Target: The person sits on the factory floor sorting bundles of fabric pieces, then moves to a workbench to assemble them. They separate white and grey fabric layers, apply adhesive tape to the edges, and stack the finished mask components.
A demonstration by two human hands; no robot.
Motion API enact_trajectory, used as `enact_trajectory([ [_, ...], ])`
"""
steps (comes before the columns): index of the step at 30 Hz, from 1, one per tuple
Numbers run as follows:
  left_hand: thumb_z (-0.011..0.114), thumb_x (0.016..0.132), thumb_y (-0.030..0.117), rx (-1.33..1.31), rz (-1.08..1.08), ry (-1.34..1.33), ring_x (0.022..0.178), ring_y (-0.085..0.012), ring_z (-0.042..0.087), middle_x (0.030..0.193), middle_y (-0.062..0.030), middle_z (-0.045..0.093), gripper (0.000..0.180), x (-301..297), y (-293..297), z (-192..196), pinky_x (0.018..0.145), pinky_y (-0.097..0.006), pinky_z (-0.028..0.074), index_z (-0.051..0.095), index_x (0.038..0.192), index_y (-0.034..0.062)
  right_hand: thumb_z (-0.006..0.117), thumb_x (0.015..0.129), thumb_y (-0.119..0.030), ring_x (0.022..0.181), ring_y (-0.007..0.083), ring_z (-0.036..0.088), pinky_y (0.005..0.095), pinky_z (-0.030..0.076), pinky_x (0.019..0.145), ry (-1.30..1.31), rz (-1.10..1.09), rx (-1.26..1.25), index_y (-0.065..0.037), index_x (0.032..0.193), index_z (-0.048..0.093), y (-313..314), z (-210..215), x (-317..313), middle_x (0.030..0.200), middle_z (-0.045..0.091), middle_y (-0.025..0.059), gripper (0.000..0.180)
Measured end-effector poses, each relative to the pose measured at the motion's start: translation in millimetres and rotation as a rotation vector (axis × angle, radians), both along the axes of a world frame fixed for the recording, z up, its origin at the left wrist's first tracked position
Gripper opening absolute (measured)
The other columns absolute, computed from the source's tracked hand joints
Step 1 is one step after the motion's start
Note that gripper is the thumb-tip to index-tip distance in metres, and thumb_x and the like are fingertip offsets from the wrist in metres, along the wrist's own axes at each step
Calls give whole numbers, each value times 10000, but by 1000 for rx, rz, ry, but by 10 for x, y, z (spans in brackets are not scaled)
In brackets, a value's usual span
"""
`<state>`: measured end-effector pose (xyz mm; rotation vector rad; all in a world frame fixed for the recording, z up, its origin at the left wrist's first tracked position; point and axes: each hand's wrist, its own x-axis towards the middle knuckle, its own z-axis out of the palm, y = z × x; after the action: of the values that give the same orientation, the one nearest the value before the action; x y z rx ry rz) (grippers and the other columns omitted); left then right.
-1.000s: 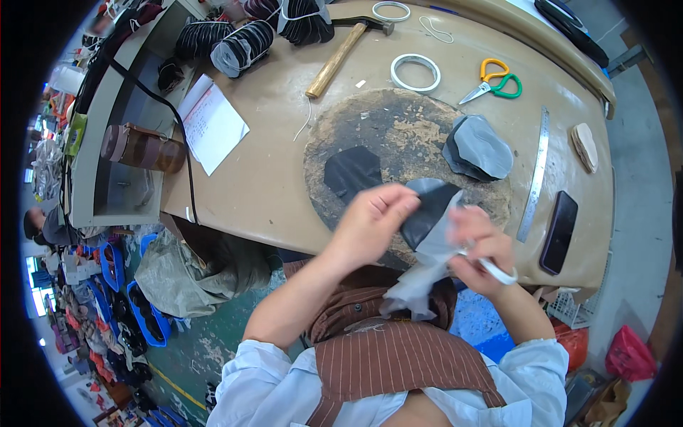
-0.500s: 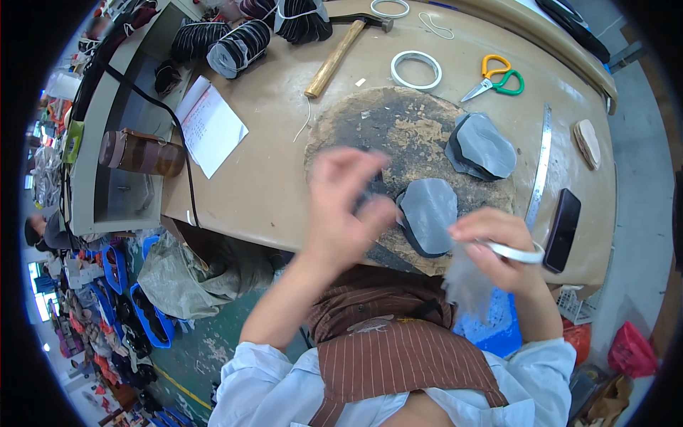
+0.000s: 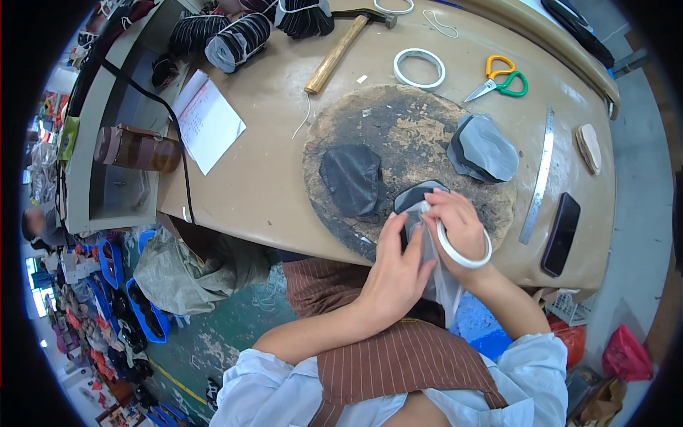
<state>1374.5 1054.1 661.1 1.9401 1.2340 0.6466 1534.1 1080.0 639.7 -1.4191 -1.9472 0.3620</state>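
Observation:
My right hand point(image 3: 455, 226) holds crumpled clear plastic film point(image 3: 445, 293) that hangs down toward my lap. A white tape roll point(image 3: 486, 248) is hooked on the same hand. My left hand point(image 3: 395, 279) is beside it, fingers stretched out and thumb apart, fingertips touching the film. Beneath the fingertips is a grey-and-black stack of cut pieces point(image 3: 421, 193), mostly hidden. To its left a black cut piece point(image 3: 351, 180) lies flat on the round, worn board point(image 3: 398, 107). Another stack of grey and black pieces point(image 3: 486, 148) rests at the board's right side.
Beyond the board lie a hammer point(image 3: 337, 55), another white tape roll point(image 3: 420, 67) and scissors point(image 3: 499, 78). A steel ruler point(image 3: 538, 178), a phone point(image 3: 561, 235) and a pale block point(image 3: 588, 149) are at right. Paper point(image 3: 208, 128) and a bottle point(image 3: 139, 148) are at left.
My left hand has moved right and down from over the board, uncovering the black piece. My right hand has come left with the film and tape roll over the near stack.

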Motion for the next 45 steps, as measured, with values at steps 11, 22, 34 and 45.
enact_trajectory([
  [11, 569, 939, 87, -706, 276, -691, 921, -95, 565, 1014, -69, 599, 305, -478, 118, -81, 775, -222, 462, 501, 1217, -18, 698, 687, 11, 1101, 375, 569, 423, 486, 915, 257, 336, 310, -22, 836, 577, -119, -24, -298, 1150, 570, 192, 194],
  [22, 667, 862, 196, 355, 418, 101, 920, -243, 574, 975, -128, 592, 302, -845, 1263, -217, 828, -362, 455, 628, 1125, 54, 696, 776, -73, 717, 270, 635, 347, 500, 646, 247, 407, -486, -39, 867, 622, -507, 706, 485, 810, 661, 96, 122],
  [34, 705, 797, 192, 128, -80, 25, 1076, -353, 480, 1016, -153, 560, 232, -4, 310, -2, 931, -458, 372, 630, 834, -24, 667, 764, -115, 776, 270, 600, 384, 430, 695, -198, 158, 20, -107, 936, 676, 518, 243, 41, 885, 655, 62, 172],
  [45, 593, 938, 171, -803, 324, -850, 1101, -189, 491, 1290, -184, 397, 587, 61, 271, 134, 909, -301, 451, 272, 1379, -48, 705, 670, 48, 999, 342, 622, 431, 468, 915, 180, -12, 122, -41, 838, 596, -112, -2, 95, 1076, 617, 172, 219],
])
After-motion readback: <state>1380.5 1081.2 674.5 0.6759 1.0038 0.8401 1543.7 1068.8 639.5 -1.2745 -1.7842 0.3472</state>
